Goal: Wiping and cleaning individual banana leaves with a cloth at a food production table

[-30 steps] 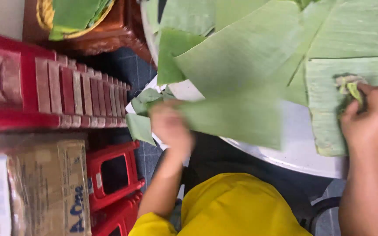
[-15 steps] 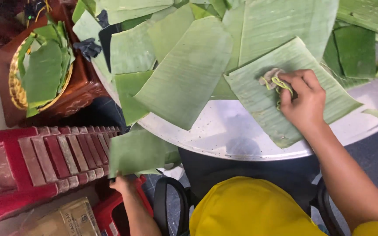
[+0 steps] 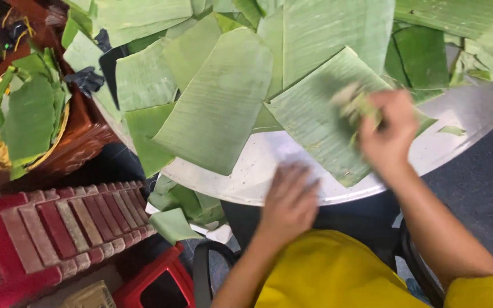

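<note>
Head camera, looking down over a person in a yellow shirt (image 3: pixel 326 274) sitting at a round white table (image 3: pixel 269 165).

The right hand (image 3: pixel 389 134) is reaching out over the table, blurred, with its fingers curling around a small pale green wad of cloth or leaf (image 3: pixel 356 104). The wad is sitting at the fingertips and pressing on a large rectangular cut piece of green banana leaf (image 3: pixel 320 122), which is lying flat directly under this hand, with its near corner reaching almost to the table rim.

The left hand (image 3: pixel 289 202) is hovering at the near edge of the table, just below and to the left of the right hand, palm down with fingers loosely spread. It is blurred and seems to be gripping nothing; whether it is touching the table, I cannot tell.

Just left of the left hand, a second large banana leaf piece (image 3: pixel 218 108) is hanging partly over the table rim. Beyond both hands, more overlapping green leaf pieces (image 3: pixel 315 34) are covering the table.

Far to the left of the hands, a woven yellow basket holding darker leaves (image 3: pixel 27 120) is resting on a brown wooden stand. Nearer, a stack of red plastic stools (image 3: pixel 58 228) is standing on the floor, with leaf scraps (image 3: pixel 184 208) lying beside it.
</note>
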